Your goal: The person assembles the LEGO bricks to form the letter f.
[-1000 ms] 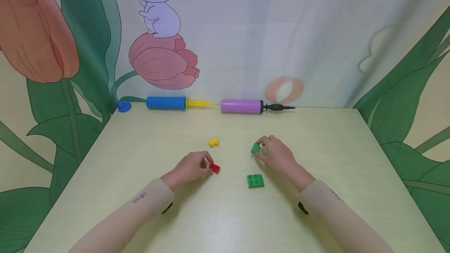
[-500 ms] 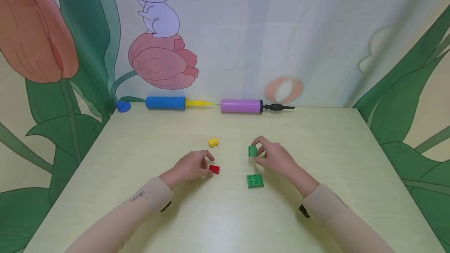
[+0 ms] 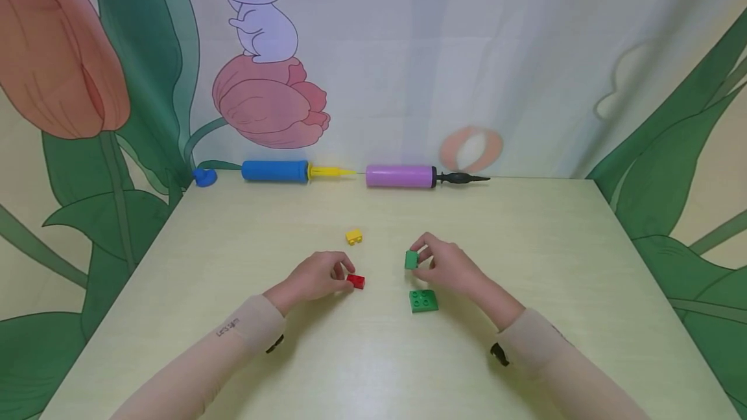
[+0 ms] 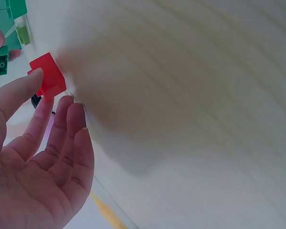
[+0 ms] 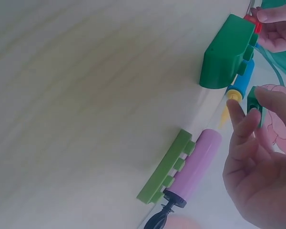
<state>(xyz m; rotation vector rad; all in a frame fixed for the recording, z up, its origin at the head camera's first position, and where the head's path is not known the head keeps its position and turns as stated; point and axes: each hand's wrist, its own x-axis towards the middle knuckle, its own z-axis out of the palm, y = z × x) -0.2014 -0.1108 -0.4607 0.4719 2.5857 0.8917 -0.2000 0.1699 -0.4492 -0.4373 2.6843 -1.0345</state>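
Note:
In the head view, my left hand (image 3: 318,275) pinches a small red toy brick (image 3: 356,281) between thumb and index finger. The left wrist view shows the red brick (image 4: 48,76) between those fingertips, the other fingers loosely bent. Across from it, my right hand (image 3: 449,268) holds a small green brick (image 3: 411,260) by thumb and fingertips. That green brick (image 5: 254,101) is partly covered by the thumb in the right wrist view. A larger green brick (image 3: 423,301) with studs up lies just in front of my right hand. Beyond the red brick lies a yellow brick (image 3: 354,236).
A light green brick (image 5: 167,167) lies on the table beside my right hand, hidden behind it from above. Along the back edge lie a blue pump (image 3: 275,171), a purple pump (image 3: 401,176) and a small blue object (image 3: 205,177). A printed curtain (image 3: 373,70) hangs behind.
My right hand has moved left and nearer to me, turning the small green brick more upright. The red brick has turned slightly in my left hand, which otherwise stays in place.

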